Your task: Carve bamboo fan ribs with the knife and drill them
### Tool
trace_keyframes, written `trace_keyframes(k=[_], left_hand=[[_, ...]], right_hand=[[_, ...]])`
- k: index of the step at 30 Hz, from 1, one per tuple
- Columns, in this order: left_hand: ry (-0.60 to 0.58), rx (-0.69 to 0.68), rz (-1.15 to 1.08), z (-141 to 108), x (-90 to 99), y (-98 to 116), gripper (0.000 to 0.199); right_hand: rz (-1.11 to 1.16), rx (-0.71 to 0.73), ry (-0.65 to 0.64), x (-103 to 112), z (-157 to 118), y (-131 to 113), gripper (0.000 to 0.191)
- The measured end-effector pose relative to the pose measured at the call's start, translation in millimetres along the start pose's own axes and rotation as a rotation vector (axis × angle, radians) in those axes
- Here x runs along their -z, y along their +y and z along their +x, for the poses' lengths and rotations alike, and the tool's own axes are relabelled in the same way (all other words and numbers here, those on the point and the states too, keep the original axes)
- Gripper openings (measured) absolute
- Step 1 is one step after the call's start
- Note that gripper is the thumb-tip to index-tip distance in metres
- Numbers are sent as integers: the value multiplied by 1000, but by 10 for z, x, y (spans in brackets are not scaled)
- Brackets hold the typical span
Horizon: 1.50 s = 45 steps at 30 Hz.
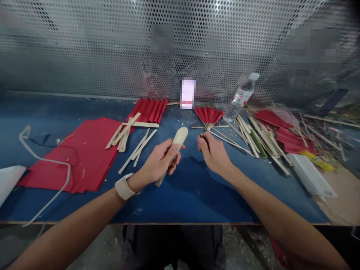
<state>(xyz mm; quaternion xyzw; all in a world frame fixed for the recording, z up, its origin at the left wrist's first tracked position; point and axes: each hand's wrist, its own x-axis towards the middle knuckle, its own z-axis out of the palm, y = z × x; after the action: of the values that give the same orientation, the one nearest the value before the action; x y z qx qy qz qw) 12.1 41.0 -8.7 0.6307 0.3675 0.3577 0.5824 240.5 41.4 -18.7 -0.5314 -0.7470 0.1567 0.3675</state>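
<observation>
My left hand (164,159) is closed round a pale wooden stick (180,135) with a broad rounded upper end. The stick slants up and to the right, its narrow lower end showing below the palm. Across a small gap, my right hand (212,152) has its fingers pinched together. Something small and dark shows at those fingertips, too small to name. Just beyond the right hand lies a small red folded fan (209,117) with thin wooden ribs. Several flat bamboo strips (144,144) lie left of my left hand.
Red paper sheets (75,153) are stacked at left under a white cable (53,160). Pleated red paper (147,110) and a lit phone (188,93) stand at the back. On the right are a water bottle (242,98), bamboo strips (270,142) and a white power strip (312,175).
</observation>
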Motion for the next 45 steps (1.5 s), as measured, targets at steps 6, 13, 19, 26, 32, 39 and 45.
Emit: trace_keyframes(k=[6,13,19,26,32,39,45], left_hand=[[35,-43,51,-15,-8,4,39],[79,-99,126,-11,-4,-9,36],[66,-154,201,-26,0,-10,33],[56,-148,226,-44,-17,14,33],[54,-103,161,-25,-22,10,31],[66,-61,107,-11,-22,8,32],[56,-67,128,-15,-21,-13,30]], right_hand=[[-4,23,-9,11,-20,-17,45],[16,52,-83,-15,-36,-49,53],[-13,55,-158,-24,-37,-72,49],[-36,68,-179,-43,-11,-52,43],[-83,73,-145,-56,-5,-34,42],[-101,60,-89,-85,8,29,42],[-98,38,-81,-77,15,33,43]])
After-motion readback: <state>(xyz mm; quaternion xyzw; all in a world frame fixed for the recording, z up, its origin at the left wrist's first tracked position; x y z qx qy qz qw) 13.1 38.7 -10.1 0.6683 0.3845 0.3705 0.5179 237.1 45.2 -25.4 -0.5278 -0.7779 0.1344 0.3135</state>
